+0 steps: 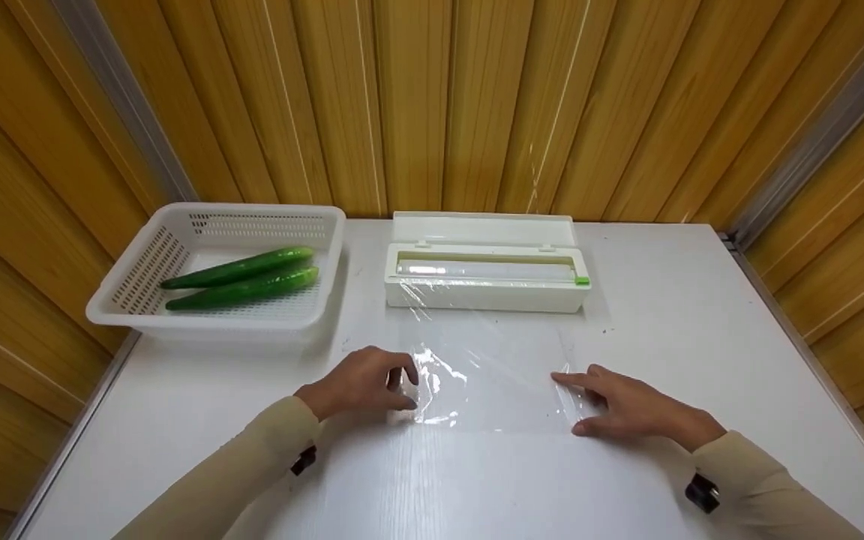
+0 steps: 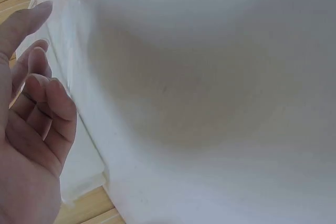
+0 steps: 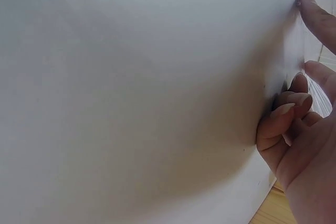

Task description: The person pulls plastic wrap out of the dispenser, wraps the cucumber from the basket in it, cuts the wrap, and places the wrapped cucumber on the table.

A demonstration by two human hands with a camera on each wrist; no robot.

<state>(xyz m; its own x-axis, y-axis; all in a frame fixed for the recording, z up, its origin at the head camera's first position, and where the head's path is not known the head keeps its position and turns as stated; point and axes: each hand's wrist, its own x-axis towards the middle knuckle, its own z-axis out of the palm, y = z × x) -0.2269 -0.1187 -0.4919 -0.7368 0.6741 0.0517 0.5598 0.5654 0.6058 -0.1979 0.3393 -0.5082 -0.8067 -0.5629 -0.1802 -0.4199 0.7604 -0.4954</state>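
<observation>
A sheet of clear cling film (image 1: 488, 375) lies over the white table, running forward from the roll (image 1: 484, 270) in a white dispenser box (image 1: 488, 296). At its left edge is my left hand (image 1: 364, 382), thumb and index finger apart; the left wrist view shows that hand (image 2: 31, 145) with its other fingers loosely bent. My right hand (image 1: 627, 401) touches the sheet's right edge with a straight index finger and the thumb, which stand apart. In the right wrist view the remaining fingers of this hand (image 3: 310, 145) are bent against the table.
The dispenser's lid (image 1: 483, 229) stands raised, and a green slider (image 1: 582, 280) sits at its right end. To the left, a white plastic basket (image 1: 214, 322) holds two cucumbers (image 1: 244, 289). A wood-panelled wall (image 1: 413, 105) rises behind the table (image 1: 702, 330).
</observation>
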